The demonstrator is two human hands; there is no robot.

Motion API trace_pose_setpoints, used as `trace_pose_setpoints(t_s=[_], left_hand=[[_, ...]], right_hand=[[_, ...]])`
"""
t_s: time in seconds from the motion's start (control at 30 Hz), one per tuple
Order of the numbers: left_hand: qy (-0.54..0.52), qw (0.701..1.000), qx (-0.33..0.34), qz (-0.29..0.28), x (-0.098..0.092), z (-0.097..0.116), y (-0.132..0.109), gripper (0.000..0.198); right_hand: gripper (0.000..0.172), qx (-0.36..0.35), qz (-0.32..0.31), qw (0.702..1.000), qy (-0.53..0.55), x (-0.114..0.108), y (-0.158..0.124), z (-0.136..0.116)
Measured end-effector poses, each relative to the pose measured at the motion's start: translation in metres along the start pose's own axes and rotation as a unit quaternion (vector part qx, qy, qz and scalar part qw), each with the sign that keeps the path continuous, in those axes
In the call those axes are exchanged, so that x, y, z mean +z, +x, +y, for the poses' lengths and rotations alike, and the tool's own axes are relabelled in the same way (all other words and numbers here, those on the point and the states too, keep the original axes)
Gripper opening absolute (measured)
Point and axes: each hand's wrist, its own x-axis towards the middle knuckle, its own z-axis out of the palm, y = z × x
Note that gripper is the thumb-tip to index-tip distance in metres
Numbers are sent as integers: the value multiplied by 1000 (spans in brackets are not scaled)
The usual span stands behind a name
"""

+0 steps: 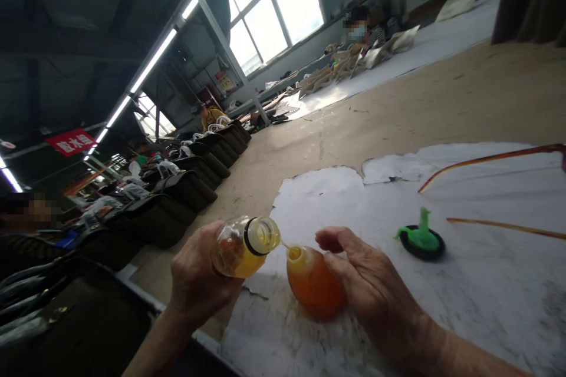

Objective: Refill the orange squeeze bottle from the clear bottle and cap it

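Note:
My left hand [198, 283] is wrapped around a clear bottle [245, 245] of yellow liquid, tipped so its open black-rimmed mouth points at a smaller orange bottle [315, 285]. A thin stream runs between the two mouths. My right hand [367, 283] holds the orange bottle from its right side, fingers curled around it, as it rests on the white paper [464, 300]. A black cap with a green nozzle [422, 240] lies on the paper to the right of my right hand.
The paper covers part of a long brown worktable [442, 100]. Two thin orange strips [499, 225] lie at right. Dark upholstered pieces [186, 188] line the left side. Other people work at the far end and at left.

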Motion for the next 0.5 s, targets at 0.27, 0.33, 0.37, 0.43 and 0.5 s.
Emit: trace_pose_setpoints(t_s=[0.27,0.33,0.37,0.43,0.5], left_hand=[[14,1000,19,2,-5,-2,3,47],[22,1000,15,3,-9,-4,6,48],[25,1000,12,4,-12,-5,8,48],[29,1000,10,9,-16,-6,12,49],[32,999,9,15,-20,-8,17,49]], right_hand=[[42,6,-4,1000,-1,-2,0,-1],[43,7,-5,1000,-1,-2,0,-2],[43,7,-5,1000,0,-2,-1,-3],[43,7,-5,1000,1,-2,0,-3],[42,8,-4,1000,3,-1,0,-3]])
